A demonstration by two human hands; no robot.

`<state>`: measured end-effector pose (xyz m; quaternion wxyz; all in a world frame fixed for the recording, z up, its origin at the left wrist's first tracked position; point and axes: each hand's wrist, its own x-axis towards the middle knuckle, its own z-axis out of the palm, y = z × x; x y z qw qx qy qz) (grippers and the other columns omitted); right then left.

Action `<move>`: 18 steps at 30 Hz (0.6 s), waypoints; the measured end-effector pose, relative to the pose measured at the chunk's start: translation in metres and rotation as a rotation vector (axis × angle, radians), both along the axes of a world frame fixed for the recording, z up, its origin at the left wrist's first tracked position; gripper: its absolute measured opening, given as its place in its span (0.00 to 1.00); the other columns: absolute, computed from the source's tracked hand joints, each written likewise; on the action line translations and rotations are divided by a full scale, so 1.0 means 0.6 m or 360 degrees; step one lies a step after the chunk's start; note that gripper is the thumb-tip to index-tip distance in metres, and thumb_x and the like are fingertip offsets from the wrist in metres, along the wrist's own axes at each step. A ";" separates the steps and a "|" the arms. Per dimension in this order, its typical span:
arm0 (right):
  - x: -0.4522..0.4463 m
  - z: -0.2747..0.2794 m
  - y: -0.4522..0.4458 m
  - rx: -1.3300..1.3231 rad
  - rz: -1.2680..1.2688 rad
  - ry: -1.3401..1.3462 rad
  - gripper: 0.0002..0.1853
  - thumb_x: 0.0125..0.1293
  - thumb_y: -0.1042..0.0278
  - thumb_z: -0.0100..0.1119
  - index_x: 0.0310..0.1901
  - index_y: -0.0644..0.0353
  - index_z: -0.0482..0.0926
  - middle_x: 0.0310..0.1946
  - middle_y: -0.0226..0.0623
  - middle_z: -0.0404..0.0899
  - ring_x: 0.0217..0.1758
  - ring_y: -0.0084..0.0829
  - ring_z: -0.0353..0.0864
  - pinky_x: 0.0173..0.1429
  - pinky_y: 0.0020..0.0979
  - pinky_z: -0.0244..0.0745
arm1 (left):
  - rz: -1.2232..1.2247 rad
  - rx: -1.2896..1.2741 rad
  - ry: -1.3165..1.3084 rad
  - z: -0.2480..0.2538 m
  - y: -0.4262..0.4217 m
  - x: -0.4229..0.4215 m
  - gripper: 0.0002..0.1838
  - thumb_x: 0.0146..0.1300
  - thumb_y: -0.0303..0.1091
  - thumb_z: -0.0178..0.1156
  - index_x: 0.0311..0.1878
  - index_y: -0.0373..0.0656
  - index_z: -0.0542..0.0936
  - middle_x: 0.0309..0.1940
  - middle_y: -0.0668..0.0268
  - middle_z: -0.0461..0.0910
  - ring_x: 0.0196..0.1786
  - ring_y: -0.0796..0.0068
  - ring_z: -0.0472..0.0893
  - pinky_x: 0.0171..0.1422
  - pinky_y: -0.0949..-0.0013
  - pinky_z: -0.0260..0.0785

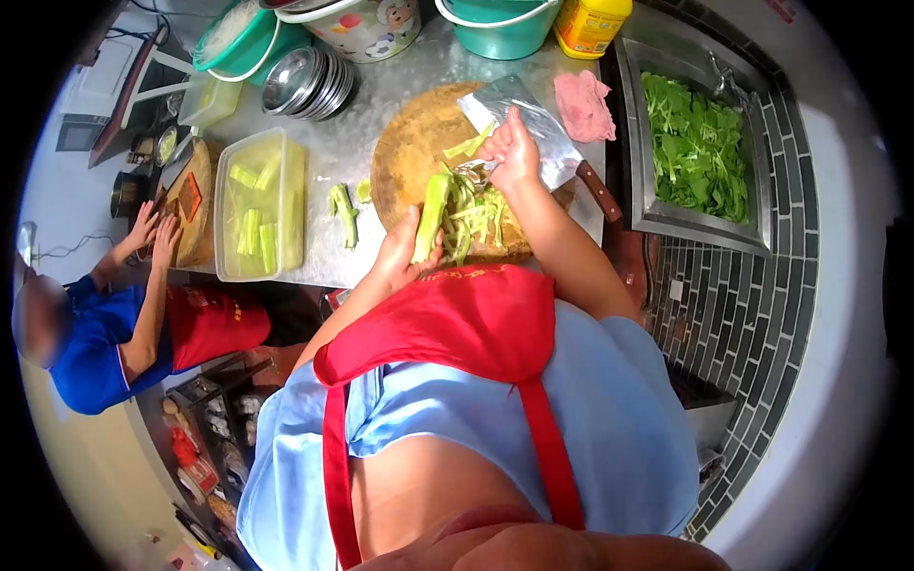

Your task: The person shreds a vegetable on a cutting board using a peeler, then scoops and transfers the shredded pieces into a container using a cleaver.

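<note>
My left hand (411,249) is wrapped round the lower part of a pale green stalk (434,211), which stands tilted over the round wooden board (405,143). My right hand (511,152) is closed, thumb up, just right of the stalk; a small metallic tool (473,171) shows at its fingers, partly hidden. Green peelings (476,217) lie heaped on the board between my hands. Beyond my right hand, a cleaver (533,119) lies with its blade partly on the board and its wooden handle towards the lower right.
Left of the board are a loose stalk piece (344,216) and a plastic tub (295,238) holding cut stalks. Stacked metal bowls (307,84), a pink cloth (584,106) and a sink (647,217) with leafy greens surround the work area. A co-worker (114,324) stands at far left.
</note>
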<state>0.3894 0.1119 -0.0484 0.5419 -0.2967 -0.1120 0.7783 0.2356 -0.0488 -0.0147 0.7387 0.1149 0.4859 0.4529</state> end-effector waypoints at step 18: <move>-0.061 0.030 -0.069 -0.0023 0.0255 0.0024 0.26 0.62 0.50 0.53 0.13 0.50 0.55 0.08 0.25 0.49 0.10 0.24 0.49 0.16 0.27 0.49 | -0.0062 0.0173 0.0302 -0.027 -0.001 0.008 0.19 0.70 0.46 0.32 0.51 0.43 0.65 0.18 0.63 0.69 0.11 0.77 0.62 0.13 0.76 0.53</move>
